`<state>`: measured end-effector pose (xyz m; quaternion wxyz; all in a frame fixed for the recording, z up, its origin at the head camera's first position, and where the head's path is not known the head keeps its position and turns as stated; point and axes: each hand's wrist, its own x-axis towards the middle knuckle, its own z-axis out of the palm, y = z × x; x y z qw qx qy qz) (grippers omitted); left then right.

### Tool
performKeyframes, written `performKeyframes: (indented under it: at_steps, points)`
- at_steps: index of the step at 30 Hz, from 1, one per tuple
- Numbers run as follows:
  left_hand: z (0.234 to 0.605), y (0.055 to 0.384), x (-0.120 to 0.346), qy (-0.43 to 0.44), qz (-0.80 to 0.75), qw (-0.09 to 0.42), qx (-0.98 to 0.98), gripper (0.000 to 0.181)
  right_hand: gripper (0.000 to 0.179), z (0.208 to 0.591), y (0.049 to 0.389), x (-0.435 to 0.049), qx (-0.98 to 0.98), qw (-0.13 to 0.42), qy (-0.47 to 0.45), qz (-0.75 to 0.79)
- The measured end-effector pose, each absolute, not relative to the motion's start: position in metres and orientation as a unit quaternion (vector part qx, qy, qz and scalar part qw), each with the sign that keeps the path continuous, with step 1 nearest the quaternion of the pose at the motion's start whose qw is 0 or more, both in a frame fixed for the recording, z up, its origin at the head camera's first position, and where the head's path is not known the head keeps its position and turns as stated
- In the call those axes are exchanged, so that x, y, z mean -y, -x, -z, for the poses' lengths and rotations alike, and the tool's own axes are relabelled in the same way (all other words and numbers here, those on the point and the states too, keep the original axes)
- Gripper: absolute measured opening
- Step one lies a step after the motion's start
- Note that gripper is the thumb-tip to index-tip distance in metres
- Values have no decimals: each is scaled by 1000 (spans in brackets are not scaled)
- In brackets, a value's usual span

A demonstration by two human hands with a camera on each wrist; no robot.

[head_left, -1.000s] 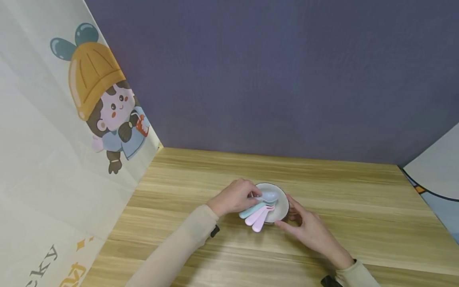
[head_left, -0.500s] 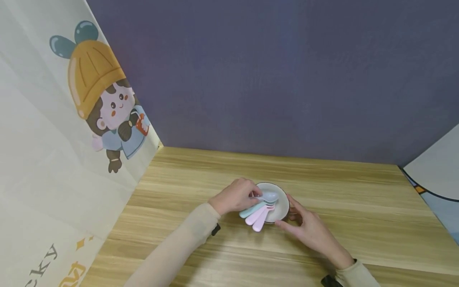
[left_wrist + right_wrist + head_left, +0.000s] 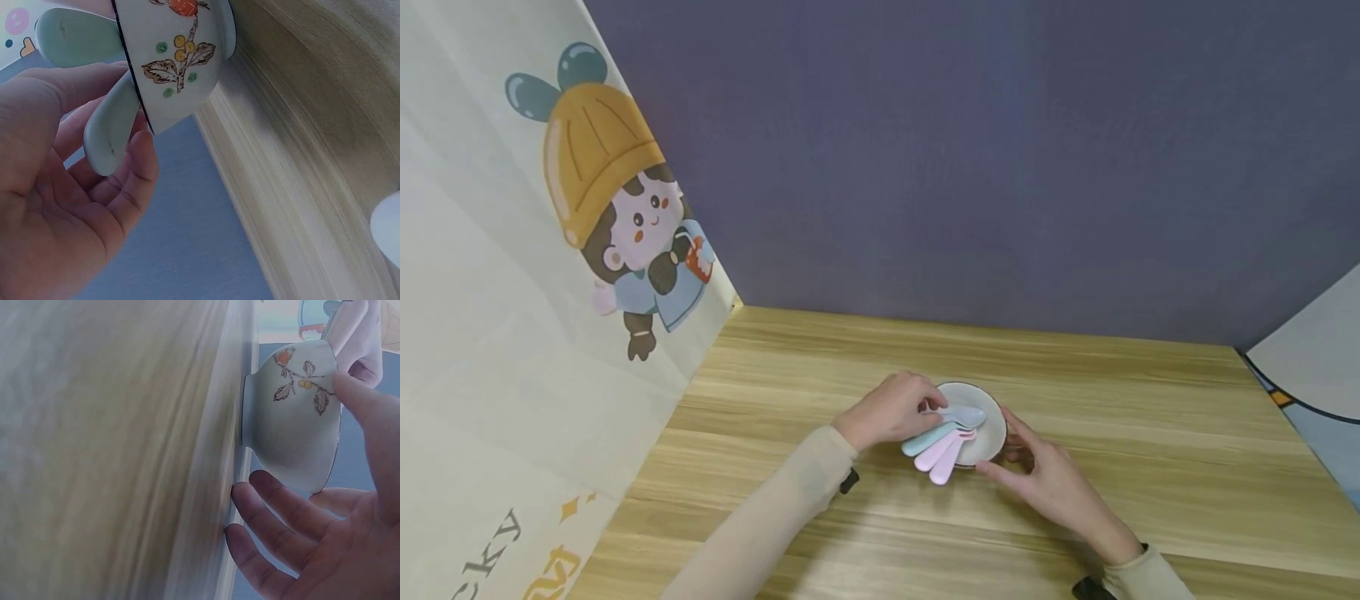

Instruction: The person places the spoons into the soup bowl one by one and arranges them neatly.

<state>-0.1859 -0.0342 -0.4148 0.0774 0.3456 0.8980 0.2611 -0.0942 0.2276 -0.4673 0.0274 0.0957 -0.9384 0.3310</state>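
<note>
A white bowl (image 3: 992, 446) with a dark rim stands upright on the wooden table; its outside bears a painted fruit-and-leaf sprig. In it leans a pale blue spoon (image 3: 972, 417), whose handle (image 3: 111, 128) my left hand (image 3: 895, 410) pinches at the rim's left side. Beside that spoon, a mint-green handle (image 3: 927, 442) and two pink handles (image 3: 944, 468) stick out over the near left rim; their other ends overlap inside. My right hand (image 3: 1052, 483) holds the bowl's right side between thumb and index finger, with the remaining fingers (image 3: 269, 534) spread below the rim near the table.
The wooden table (image 3: 820, 350) runs back to a dark blue-grey panel (image 3: 925, 167). A pale panel (image 3: 475, 292) with a cartoon figure borders the left side. Another printed panel (image 3: 1315, 358) stands at the right.
The pale blue spoon's head has shifted slightly to the right and toward me inside the bowl. Both hands stay nearly in place.
</note>
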Motion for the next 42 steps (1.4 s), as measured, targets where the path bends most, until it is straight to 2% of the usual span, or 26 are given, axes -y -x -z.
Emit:
performKeyframes:
  at_steps: [9, 16, 21, 42]
  points:
    - [416, 183, 40, -341, -286, 81, -892, 25, 100, 465, 94, -227, 943, 17, -82, -323]
    - [418, 182, 52, -355, -293, 57, -886, 23, 99, 465, 94, -226, 942, 21, -82, -324]
    - [418, 179, 64, -333, -302, 65, -891, 28, 99, 467, 93, -227, 943, 25, -86, -322]
    - [426, 168, 107, -311, -333, 37, -890, 20, 98, 468, 95, -228, 942, 33, -93, -321]
